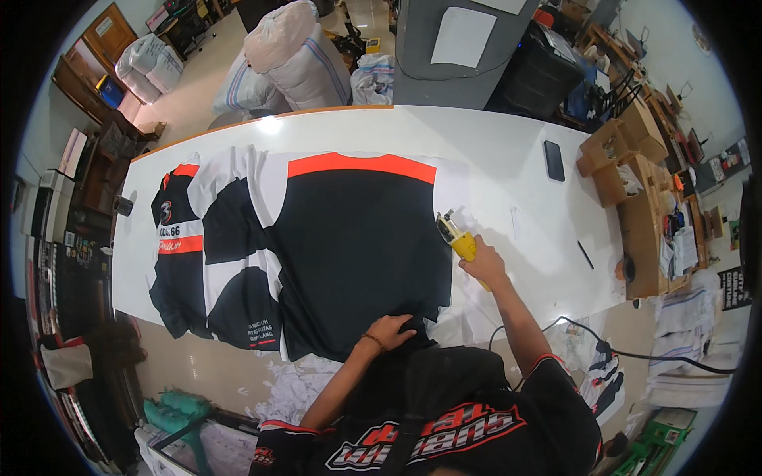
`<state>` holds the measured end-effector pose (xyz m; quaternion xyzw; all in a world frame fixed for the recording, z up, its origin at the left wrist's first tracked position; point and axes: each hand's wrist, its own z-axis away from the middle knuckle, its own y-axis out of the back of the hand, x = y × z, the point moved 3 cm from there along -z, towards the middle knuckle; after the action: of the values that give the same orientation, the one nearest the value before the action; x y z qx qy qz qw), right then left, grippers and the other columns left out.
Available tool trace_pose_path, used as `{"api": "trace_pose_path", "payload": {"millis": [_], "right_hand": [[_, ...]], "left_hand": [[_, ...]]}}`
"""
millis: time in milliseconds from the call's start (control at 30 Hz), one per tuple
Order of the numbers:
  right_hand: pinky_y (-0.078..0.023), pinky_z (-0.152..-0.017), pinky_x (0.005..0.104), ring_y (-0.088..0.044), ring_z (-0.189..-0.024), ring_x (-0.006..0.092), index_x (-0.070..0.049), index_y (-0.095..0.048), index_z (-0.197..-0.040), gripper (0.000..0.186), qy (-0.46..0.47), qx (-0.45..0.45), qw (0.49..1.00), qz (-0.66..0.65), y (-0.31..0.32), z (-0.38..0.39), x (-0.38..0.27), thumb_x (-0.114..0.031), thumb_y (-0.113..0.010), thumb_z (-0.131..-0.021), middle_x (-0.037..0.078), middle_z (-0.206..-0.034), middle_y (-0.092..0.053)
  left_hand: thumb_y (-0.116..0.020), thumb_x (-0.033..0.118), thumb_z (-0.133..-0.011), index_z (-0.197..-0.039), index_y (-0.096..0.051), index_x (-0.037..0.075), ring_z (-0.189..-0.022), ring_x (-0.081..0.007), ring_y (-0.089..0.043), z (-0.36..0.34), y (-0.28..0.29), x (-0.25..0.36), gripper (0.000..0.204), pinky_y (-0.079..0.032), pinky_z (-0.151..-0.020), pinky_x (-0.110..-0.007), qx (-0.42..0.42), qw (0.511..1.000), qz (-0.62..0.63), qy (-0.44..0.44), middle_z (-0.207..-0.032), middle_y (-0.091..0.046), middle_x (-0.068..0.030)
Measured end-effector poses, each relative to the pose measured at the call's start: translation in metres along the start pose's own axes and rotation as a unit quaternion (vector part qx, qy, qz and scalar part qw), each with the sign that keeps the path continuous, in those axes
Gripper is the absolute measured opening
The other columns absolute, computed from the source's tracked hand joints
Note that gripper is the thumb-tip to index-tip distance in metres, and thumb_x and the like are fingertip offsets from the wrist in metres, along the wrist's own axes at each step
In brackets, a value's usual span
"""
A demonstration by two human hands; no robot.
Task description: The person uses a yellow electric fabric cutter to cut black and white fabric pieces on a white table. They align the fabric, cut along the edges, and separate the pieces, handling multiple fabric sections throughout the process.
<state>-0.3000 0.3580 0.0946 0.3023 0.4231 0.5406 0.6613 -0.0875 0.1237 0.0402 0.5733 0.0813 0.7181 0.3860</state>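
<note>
Right hand [486, 266] closed around yellow cutting tool [458, 238] at black fabric panel's [357, 254] right edge; left hand [390, 329] presses panel's near edge, fingers curled, on white table [492, 151].

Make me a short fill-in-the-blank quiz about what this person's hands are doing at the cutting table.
1. The right hand holds a ____ electric cutter at the fabric's right edge.
2. The left hand presses down on the ____ fabric panel at its near edge.
3. A band of ____ runs across the far end of that panel.
4. The dark phone lies on the white table to the ____ of the panel.

Missing words: yellow; black; orange; right
</note>
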Motion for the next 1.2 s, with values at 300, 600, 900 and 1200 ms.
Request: {"api": "trace_pose_path", "payload": {"millis": [300,600,900,1200], "right_hand": [[-0.055,-0.09,0.0518,-0.067,-0.108,0.044,-0.012,-0.045,-0.134,0.076,-0.039,0.048,0.997,-0.037,-0.014,-0.011,-0.023,-0.045,-0.077,-0.074,0.025,-0.113,-0.067],[-0.055,-0.092,0.0521,-0.066,-0.11,0.0432,-0.01,-0.045,-0.134,0.074,-0.089,0.061,0.992,-0.069,-0.008,-0.034,-0.057,-0.044,-0.074,-0.074,0.024,-0.117,-0.067],[-0.055,-0.092,0.0513,-0.066,-0.111,0.0428,-0.006,-0.047,-0.129,0.071,-0.116,0.089,0.985,-0.088,-0.006,-0.068,-0.077,-0.041,-0.074,-0.074,0.025,-0.119,-0.066],[-0.055,-0.093,0.051,-0.067,-0.11,0.0426,-0.004,-0.048,-0.127,0.071,-0.126,0.107,0.981,-0.106,0.005,-0.105,-0.086,-0.041,-0.077,-0.073,0.025,-0.119,-0.066]], "left_hand": [[-0.067,0.04,-0.095,-0.133,-0.061,0.005,-0.108,-0.0386,-0.067,-0.005,0.003,-0.013,0.052,-0.053,-0.097,-0.045,-0.042,0.999,0.024,-0.016,-0.116,-0.071,-0.0205],[-0.069,0.037,-0.094,-0.13,-0.062,0.002,-0.101,-0.0365,-0.071,-0.013,0.006,-0.023,0.051,-0.056,-0.092,-0.042,-0.054,0.995,0.073,-0.05,-0.11,-0.073,-0.0201],[-0.069,0.036,-0.092,-0.132,-0.061,0.002,-0.103,-0.0352,-0.071,-0.02,0.005,-0.034,0.053,-0.056,-0.094,-0.041,-0.093,0.987,0.127,-0.042,-0.112,-0.073,-0.0203],[-0.069,0.032,-0.093,-0.133,-0.06,0.001,-0.102,-0.0346,-0.072,-0.021,0.008,-0.035,0.051,-0.056,-0.093,-0.04,-0.108,0.981,0.155,-0.042,-0.113,-0.073,-0.0207]]}}
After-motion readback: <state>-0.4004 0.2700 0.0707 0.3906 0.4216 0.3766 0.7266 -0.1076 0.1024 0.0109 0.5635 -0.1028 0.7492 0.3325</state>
